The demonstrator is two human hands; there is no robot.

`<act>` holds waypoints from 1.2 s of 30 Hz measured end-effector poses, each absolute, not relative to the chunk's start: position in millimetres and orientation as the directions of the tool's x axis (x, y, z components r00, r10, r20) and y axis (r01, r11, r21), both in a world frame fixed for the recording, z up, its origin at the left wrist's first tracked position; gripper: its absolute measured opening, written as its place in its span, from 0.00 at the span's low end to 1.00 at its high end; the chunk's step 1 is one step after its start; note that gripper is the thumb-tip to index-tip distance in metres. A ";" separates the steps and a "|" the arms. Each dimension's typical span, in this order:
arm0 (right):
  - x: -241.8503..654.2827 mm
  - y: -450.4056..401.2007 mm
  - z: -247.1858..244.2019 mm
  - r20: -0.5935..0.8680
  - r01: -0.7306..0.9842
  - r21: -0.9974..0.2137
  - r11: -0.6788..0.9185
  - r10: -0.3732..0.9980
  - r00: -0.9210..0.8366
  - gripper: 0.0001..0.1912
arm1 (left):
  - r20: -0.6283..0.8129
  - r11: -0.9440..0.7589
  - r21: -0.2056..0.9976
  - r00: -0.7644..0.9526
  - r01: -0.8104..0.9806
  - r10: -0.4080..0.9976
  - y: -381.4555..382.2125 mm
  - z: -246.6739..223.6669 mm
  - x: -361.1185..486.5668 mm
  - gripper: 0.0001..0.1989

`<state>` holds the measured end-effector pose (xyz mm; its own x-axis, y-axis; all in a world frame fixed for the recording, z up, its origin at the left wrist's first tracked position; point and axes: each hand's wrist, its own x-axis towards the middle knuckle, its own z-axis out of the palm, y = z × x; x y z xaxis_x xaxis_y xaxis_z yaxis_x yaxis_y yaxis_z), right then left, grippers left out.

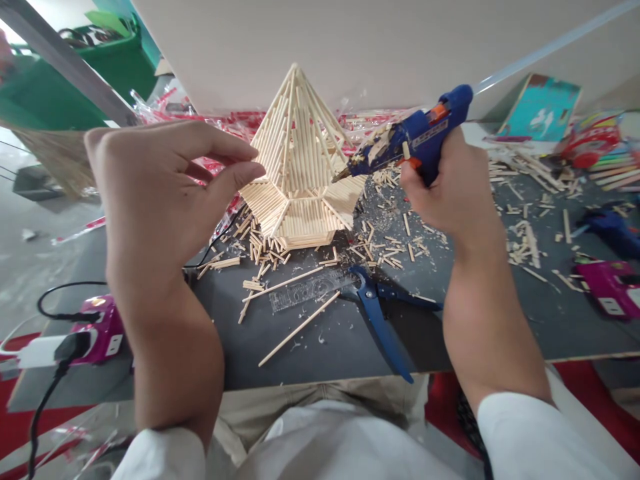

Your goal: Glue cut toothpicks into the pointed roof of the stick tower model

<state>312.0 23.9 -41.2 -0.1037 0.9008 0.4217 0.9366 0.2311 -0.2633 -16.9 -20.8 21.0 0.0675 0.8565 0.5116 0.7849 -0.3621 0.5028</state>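
you are working over a dark grey board that is carrying everything, littered with offcuts. standing toward its far edge, at about 12 o'clock from your lap, is the stick model — a tall cone of thin wooden sticks rising from a flat hexagonal skirt, its long axis upright, apex pointing up and slightly away.

your left hand is hovering at 9 o'clock of the model, thumb and forefinger pinching narrowly together; i cannot tell whether a stick is between them, though the fingertips are sitting just beside the skirt's left edge. your right hand is gripping the blue glue gun at 3 o'clock of the model, fingers wrapped round the handle. the gun's long axis is running from upper right down to lower left, so its nozzle is aiming at the model's right flank, almost touching the lower slope. the nozzle is thus the nearer tool to that right face, while your left fingertips are nearer the left one.

closer to you, at 6 o'clock of the model, blue-handled cutters are lying on the board, with a clear ruler just beside them at 9 o'clock, and loose long sticks crossing under it.
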 end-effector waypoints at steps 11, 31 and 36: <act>310.6 26.8 -43.5 0.422 0.932 -0.274 0.239 0.900 -0.107 0.26 | 0.549 -0.372 0.504 0.044 0.779 0.835 -22.4 14.0 -13.7 0.10; 341.0 31.5 -38.7 0.475 0.881 -0.437 0.183 0.878 0.053 0.31 | 0.552 -0.462 0.553 0.110 0.694 0.827 -15.7 16.0 -4.7 0.07; 390.2 49.4 -63.1 0.267 0.944 -0.305 -0.124 0.941 0.209 0.20 | 0.511 -0.487 0.631 0.148 0.604 0.846 -16.5 12.8 0.5 0.08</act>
<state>390.2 49.4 -63.1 0.2095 0.9407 0.2668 0.9442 -0.1237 -0.3051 0.5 -16.5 12.8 0.1483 0.8465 0.5113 0.6042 -0.4869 0.6308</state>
